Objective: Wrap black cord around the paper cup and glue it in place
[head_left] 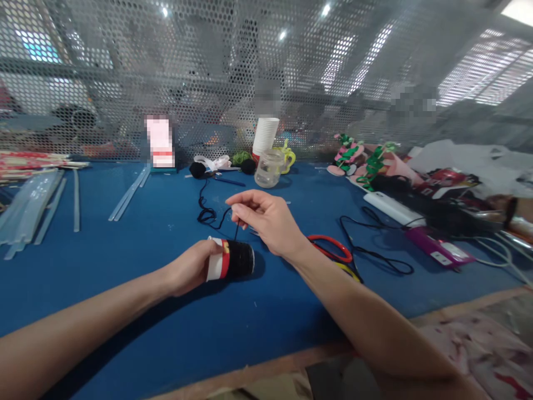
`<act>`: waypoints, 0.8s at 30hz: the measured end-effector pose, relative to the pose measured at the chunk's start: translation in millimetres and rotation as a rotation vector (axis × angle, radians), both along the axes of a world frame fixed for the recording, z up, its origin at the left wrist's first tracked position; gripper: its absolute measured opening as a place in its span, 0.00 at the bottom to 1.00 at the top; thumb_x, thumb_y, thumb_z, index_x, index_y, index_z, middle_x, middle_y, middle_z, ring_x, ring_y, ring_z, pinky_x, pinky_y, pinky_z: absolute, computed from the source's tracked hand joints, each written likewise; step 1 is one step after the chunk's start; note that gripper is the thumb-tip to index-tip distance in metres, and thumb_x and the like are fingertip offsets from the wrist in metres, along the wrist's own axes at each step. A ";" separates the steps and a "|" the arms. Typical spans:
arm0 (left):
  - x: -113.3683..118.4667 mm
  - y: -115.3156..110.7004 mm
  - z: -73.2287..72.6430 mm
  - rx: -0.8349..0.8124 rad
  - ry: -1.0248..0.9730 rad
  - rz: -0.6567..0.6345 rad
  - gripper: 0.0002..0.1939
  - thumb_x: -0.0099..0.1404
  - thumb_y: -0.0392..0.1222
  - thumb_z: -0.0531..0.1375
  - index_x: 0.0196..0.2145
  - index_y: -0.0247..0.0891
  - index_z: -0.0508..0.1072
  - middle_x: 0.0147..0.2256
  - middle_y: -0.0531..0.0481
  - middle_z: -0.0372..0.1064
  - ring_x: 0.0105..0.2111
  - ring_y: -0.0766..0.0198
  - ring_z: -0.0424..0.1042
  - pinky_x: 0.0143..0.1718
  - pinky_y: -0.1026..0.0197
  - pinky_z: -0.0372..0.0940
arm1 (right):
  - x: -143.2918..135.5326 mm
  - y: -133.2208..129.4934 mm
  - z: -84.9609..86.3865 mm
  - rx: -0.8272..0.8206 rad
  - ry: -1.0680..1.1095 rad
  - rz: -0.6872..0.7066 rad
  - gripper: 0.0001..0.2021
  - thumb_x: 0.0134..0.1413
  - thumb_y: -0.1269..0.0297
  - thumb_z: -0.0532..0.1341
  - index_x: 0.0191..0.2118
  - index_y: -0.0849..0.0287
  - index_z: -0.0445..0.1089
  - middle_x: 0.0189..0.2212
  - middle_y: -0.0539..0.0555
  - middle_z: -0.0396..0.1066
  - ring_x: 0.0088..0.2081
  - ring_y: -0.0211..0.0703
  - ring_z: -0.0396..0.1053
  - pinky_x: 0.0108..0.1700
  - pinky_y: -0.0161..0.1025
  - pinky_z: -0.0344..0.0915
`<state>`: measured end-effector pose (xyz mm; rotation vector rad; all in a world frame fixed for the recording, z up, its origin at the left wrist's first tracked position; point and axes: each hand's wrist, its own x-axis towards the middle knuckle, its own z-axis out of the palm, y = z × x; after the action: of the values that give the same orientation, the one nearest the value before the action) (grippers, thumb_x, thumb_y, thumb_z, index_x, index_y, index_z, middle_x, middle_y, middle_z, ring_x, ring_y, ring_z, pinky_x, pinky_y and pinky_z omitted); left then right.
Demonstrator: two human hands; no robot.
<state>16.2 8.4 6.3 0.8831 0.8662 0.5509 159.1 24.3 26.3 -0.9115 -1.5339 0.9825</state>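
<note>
My left hand point(192, 266) grips a paper cup point(215, 266) by its white end, the cup lying on its side just above the blue table. Black yarn covers the other end of the cup in close turns, beside a red band. Above the cup, my right hand point(262, 216) pinches the black yarn point(237, 230) between thumb and fingertips. From there the strand trails in loose loops across the table to a black yarn ball point(197, 169) at the back.
Glue sticks point(37, 200) lie at the left. Behind my hands stand a glass jar point(268, 168) and stacked white cups point(266, 135). Scissors with red and yellow handles point(333, 248) lie by my right forearm; a power strip point(437, 247) and cables are farther right.
</note>
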 end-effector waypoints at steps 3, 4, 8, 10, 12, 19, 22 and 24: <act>-0.2 -3.3 -3.3 0.091 0.052 -0.052 0.08 0.47 0.37 0.50 0.25 0.31 0.64 0.20 0.52 0.61 0.20 0.69 0.58 0.24 0.65 0.54 | -1.2 0.9 -0.7 -0.007 -0.059 0.004 0.05 0.46 0.72 0.55 0.31 0.62 0.67 0.19 0.47 0.64 0.22 0.30 0.62 0.24 0.30 0.60; -1.1 -3.5 -5.0 0.113 0.067 -0.064 0.08 0.47 0.38 0.50 0.25 0.31 0.64 0.20 0.53 0.60 0.20 0.69 0.57 0.24 0.65 0.53 | -1.5 1.4 -1.1 -0.013 -0.075 0.005 0.05 0.46 0.72 0.55 0.31 0.62 0.66 0.20 0.47 0.64 0.22 0.30 0.61 0.24 0.30 0.60; -5.7 -2.5 -10.6 0.208 0.113 -0.125 0.08 0.48 0.40 0.50 0.25 0.32 0.63 0.20 0.53 0.58 0.20 0.68 0.56 0.23 0.65 0.52 | -2.1 3.7 -4.2 -0.032 -0.108 0.016 0.05 0.46 0.72 0.54 0.31 0.62 0.66 0.20 0.47 0.64 0.22 0.30 0.62 0.25 0.30 0.60; -7.3 -2.4 -10.9 0.264 0.151 -0.162 0.08 0.49 0.40 0.49 0.25 0.33 0.63 0.20 0.53 0.58 0.20 0.68 0.55 0.22 0.65 0.51 | -2.1 4.8 -6.2 -0.040 -0.124 0.024 0.05 0.45 0.72 0.55 0.31 0.62 0.66 0.20 0.47 0.64 0.23 0.30 0.62 0.25 0.30 0.60; -8.3 -3.0 -9.3 0.317 0.197 -0.187 0.08 0.49 0.40 0.48 0.25 0.33 0.63 0.20 0.53 0.57 0.20 0.68 0.54 0.21 0.66 0.50 | -2.0 6.0 -8.0 -0.053 -0.143 0.034 0.05 0.45 0.72 0.55 0.30 0.62 0.66 0.20 0.47 0.64 0.23 0.30 0.62 0.26 0.31 0.61; -11.8 -5.1 -5.3 0.434 0.221 -0.226 0.06 0.51 0.41 0.48 0.22 0.35 0.59 0.20 0.56 0.52 0.21 0.70 0.49 0.21 0.67 0.47 | -1.8 8.8 -11.5 -0.088 -0.200 0.057 0.05 0.45 0.72 0.55 0.30 0.61 0.66 0.21 0.47 0.64 0.24 0.32 0.63 0.28 0.32 0.62; -13.7 -5.2 -5.9 0.467 0.233 -0.236 0.06 0.52 0.41 0.47 0.23 0.36 0.58 0.21 0.56 0.53 0.23 0.69 0.51 0.23 0.67 0.49 | -2.1 9.0 -12.7 -0.113 -0.217 0.080 0.05 0.45 0.72 0.55 0.30 0.62 0.66 0.20 0.47 0.64 0.24 0.31 0.63 0.29 0.33 0.62; -14.3 -5.4 -4.5 0.500 0.257 -0.260 0.05 0.51 0.40 0.47 0.23 0.36 0.58 0.22 0.56 0.52 0.23 0.69 0.50 0.24 0.67 0.50 | -2.5 9.0 -13.5 -0.118 -0.226 0.108 0.05 0.45 0.73 0.54 0.30 0.62 0.66 0.20 0.47 0.64 0.24 0.31 0.63 0.29 0.33 0.62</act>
<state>1.8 3.0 1.7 1.5256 0.8384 0.4367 156.6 33.3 12.9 -1.0608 -1.7436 1.0853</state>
